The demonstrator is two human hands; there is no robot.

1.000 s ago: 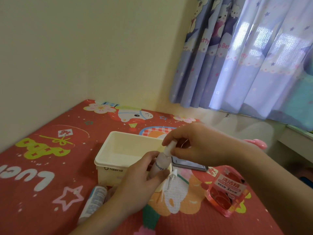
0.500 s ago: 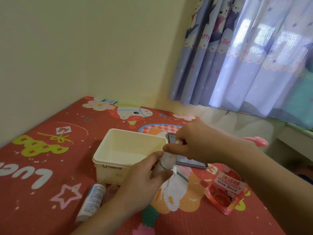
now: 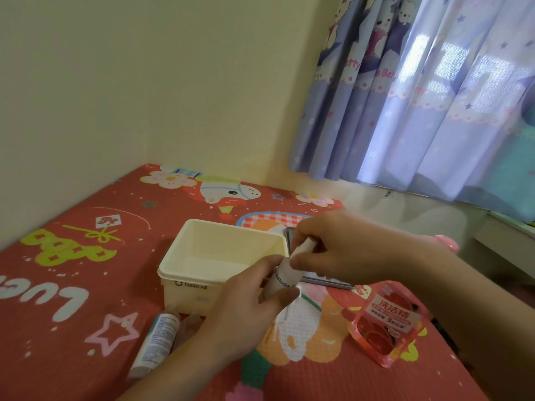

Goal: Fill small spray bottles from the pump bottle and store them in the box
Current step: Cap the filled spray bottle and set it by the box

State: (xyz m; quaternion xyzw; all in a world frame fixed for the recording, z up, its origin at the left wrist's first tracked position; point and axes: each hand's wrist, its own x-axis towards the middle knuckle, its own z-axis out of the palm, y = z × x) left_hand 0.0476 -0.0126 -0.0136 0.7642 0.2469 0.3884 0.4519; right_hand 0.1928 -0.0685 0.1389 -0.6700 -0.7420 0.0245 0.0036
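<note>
1. The left hand grips the body of a small white spray bottle, held tilted just in front of the box's right corner.
2. The right hand pinches the bottle's cap end; whether the cap is going on or coming off cannot be told.
3. The cream box stands open on the red patterned mat; what shows of its inside holds no bottles, so storing appears not yet begun.
4. A second small spray bottle lies on the mat just in front of the box's left corner, not yet stored.
5. The red pump bottle sits to the right of the box, well apart from it.
6. A phone, largely hidden by the hands, lies right of the box.
</note>
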